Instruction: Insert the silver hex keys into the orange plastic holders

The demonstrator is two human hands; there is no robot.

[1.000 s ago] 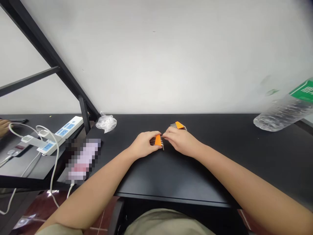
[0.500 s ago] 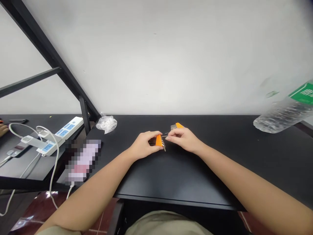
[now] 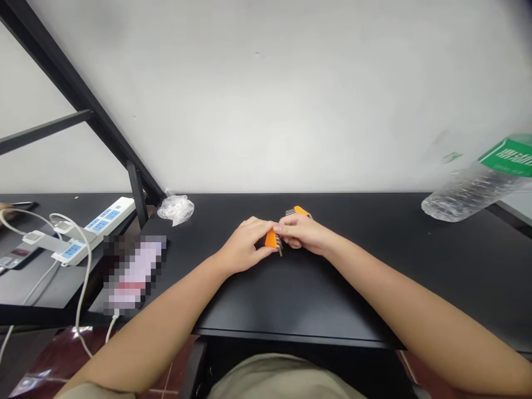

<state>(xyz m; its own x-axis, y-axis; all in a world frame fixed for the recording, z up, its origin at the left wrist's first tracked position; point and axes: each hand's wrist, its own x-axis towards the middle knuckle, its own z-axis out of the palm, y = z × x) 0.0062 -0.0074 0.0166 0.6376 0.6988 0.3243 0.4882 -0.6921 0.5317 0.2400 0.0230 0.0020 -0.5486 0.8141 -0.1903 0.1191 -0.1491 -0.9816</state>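
Observation:
An orange holder [image 3: 271, 239] with several metal hex keys in it is gripped between the thumb and fingers of my left hand [image 3: 245, 246], just above the black table. My right hand [image 3: 305, 231] touches the holder's upper right side, its thumb and index finger pressed together at the keys; whether a key is between them is hidden. Behind my right hand lies a second orange holder [image 3: 301, 210] with thin metal keys pointing left, partly covered by the hand.
Crumpled clear plastic [image 3: 176, 209] lies at the table's back left. A phone [image 3: 137, 274], blurred out, lies at the left edge with a cable. A white power strip [image 3: 97, 230] is on the neighbouring table. A large plastic bottle [image 3: 469, 191] lies at the back right.
My right hand has moved left, up against the holder in my left hand. The long key that showed between the hands is no longer visible. The view has shifted slightly.

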